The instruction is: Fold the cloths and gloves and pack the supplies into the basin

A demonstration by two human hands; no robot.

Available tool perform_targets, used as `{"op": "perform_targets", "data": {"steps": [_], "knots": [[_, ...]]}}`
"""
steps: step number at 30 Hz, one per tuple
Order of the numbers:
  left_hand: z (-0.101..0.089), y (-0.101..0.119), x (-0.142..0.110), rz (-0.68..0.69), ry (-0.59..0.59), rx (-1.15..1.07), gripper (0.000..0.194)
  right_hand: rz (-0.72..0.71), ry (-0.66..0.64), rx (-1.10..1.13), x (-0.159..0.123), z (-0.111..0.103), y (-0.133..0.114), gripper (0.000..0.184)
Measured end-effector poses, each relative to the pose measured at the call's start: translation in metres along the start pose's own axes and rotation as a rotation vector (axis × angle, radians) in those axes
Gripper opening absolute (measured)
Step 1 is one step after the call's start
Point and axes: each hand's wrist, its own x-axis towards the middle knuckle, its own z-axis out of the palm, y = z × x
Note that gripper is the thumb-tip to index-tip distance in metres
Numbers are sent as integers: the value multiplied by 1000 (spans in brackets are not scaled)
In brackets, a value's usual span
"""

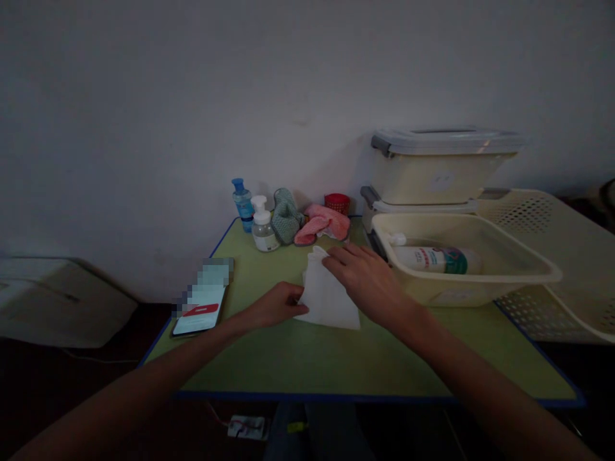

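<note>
A folded white sheet [329, 298], a napkin or thin cloth by its look, lies on the green table [307, 368] between my hands. Its far end is bunched into small folds. My left hand [278, 304] pinches the sheet's left edge between thumb and fingers. From the right, my right hand [368, 278] reaches over the upper right part of the sheet, fingers bent together onto it; its thumb is hidden. Beyond the sheet lie a pink cloth [324, 223] and a grey-green cloth [287, 218], both crumpled.
At the back left stand a blue bottle [244, 208] and a pump bottle [264, 232]. A red basket [337, 203] is by the wall. A phone [202, 301] lies left. On the right, an open cream bin [461, 291] holds a white bottle [435, 259], before stacked lidded boxes [432, 179].
</note>
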Motion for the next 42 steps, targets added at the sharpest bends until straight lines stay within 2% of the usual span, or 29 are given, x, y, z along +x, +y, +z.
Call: {"op": "perform_targets", "data": {"steps": [3, 8, 11, 18, 21, 27, 35, 39, 42], "knots": [[-4, -1, 12, -45, -35, -130, 12, 92, -38, -29, 9, 16, 3, 21], [-8, 0, 22, -152, -22, -181, 40, 175, -173, 12, 20, 48, 14, 23], [-8, 1, 23, -211, -6, -243, 48, 217, -224, 104, 19, 63, 21, 26], [-5, 2, 24, -225, 22, -248, 48, 247, -145, 415, 5, 91, 36, 37], [-5, 0, 25, -223, 16, -254, 48, 237, -127, 467, 3, 100, 40, 44], [-5, -2, 26, -207, 10, -206, 47, 234, -45, 448, -1, 97, 39, 49], [-4, 3, 28, -192, 45, -47, 43, 261, -55, 346, -2, 81, 35, 45], [-3, 2, 26, -216, 52, -104, 35, 251, 8, 385, -1, 84, 35, 50], [0, 3, 22, -234, 97, -164, 44, 256, 27, 427, 2, 88, 34, 49]]}}
